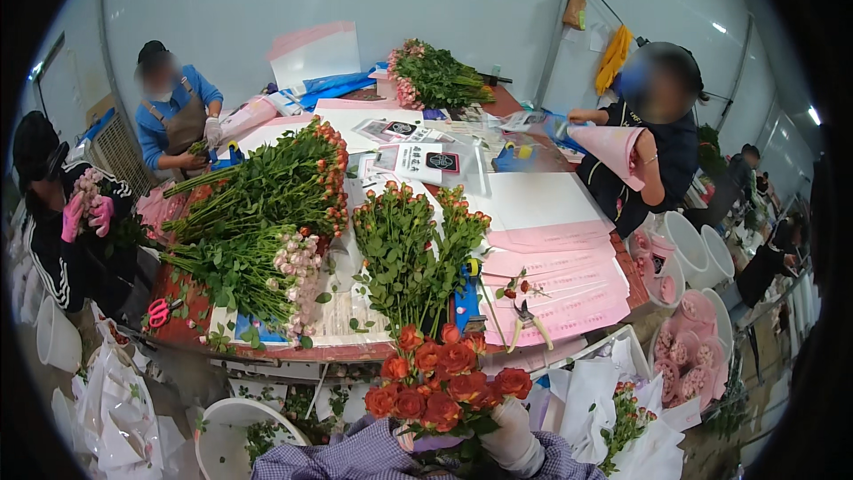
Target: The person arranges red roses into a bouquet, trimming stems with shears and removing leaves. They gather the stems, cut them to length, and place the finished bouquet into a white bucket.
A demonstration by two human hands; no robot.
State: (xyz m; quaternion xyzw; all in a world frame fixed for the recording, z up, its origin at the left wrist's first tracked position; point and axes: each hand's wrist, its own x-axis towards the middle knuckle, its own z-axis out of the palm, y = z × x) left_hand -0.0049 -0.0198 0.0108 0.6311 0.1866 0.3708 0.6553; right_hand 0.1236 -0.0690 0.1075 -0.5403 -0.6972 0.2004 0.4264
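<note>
Bunch of orange roses (444, 382) upright in gloved right hand (514, 437), fingers wrapped round stems; left hand unseen.

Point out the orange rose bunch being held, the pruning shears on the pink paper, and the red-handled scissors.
orange rose bunch (442, 384), head view, on the middle blooms.
pruning shears (526, 320), head view, at the pivot above the handles.
red-handled scissors (159, 310), head view, on the red handle loops.

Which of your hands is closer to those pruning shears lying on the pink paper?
Right. The right hand, white-gloved, grips the orange rose bunch just below the pruning shears. The left hand is hidden behind the blooms, farther left.
</note>
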